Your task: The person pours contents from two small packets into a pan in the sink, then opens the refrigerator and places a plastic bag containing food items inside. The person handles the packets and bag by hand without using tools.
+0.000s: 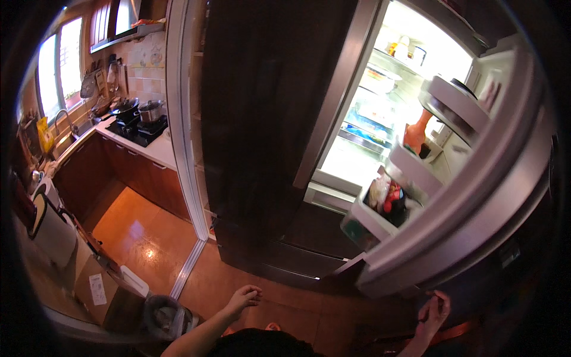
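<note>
My left hand [244, 300] hangs over the tiled floor with its fingers loosely curled, and I see nothing in it. Below the lower edge of the open refrigerator door [482, 187], my right hand [433, 309] has its fingers bent; whether it touches the door's edge I cannot tell. The lit refrigerator compartment [352, 158] shows glass shelves with containers and a blue package [368, 134]. In the door bins stand an orange bottle-shaped thing [417, 131] and several packages, one of them red [393, 197]. The other refrigerator door [267, 102] is closed.
To the left, a sliding door track [188, 269] borders a kitchen with a black cooktop [136, 132], a steel pot [151, 110] and a faucet [62, 117]. A lined trash bin [163, 316] and a cardboard box [94, 285] stand at the lower left.
</note>
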Motion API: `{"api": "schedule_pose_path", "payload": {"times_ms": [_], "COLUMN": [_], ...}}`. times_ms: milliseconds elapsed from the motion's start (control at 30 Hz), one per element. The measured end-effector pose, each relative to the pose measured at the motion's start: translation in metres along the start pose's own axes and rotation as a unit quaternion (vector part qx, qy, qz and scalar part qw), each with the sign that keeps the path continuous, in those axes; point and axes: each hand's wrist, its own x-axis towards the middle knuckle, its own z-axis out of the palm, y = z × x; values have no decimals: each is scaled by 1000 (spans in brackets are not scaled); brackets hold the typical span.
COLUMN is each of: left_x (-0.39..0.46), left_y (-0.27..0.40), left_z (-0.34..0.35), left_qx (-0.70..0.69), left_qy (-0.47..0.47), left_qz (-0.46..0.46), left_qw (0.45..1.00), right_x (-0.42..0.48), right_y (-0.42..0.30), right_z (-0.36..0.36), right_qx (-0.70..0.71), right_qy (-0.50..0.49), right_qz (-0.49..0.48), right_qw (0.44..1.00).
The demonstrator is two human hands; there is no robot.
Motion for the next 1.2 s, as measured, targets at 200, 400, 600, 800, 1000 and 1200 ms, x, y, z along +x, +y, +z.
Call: {"api": "schedule_pose_path", "payload": {"times_ms": [200, 400, 600, 800, 1000, 1200], "left_x": [-18, -44, -74, -92, -115, -77], "left_y": [1, -25, -48, -104, -128, -132], "left_z": [-35, -92, -147, -198, -229, -253], "left_qx": [-18, -95, -131, -211, -240, -279], "left_qy": [17, 85, 167, 220, 324, 371], "left_qz": [0, 32, 51, 82, 26, 31], "left_qw": [1000, 991, 976, 949, 915, 885], "right_x": [-7, 22, 65, 123, 11, -135], "right_y": [-25, -37, -22, 43, 31, 141], "right_z": [113, 242, 376, 389, 429, 505], "right_qx": [76, -34, -114, -190, -21, 98], "right_qy": [-167, -271, -354, -266, -380, -560], "right_qz": [-25, -11, -217, -225, -14, 539], "right_qw": [983, 962, 903, 918, 924, 621]}}
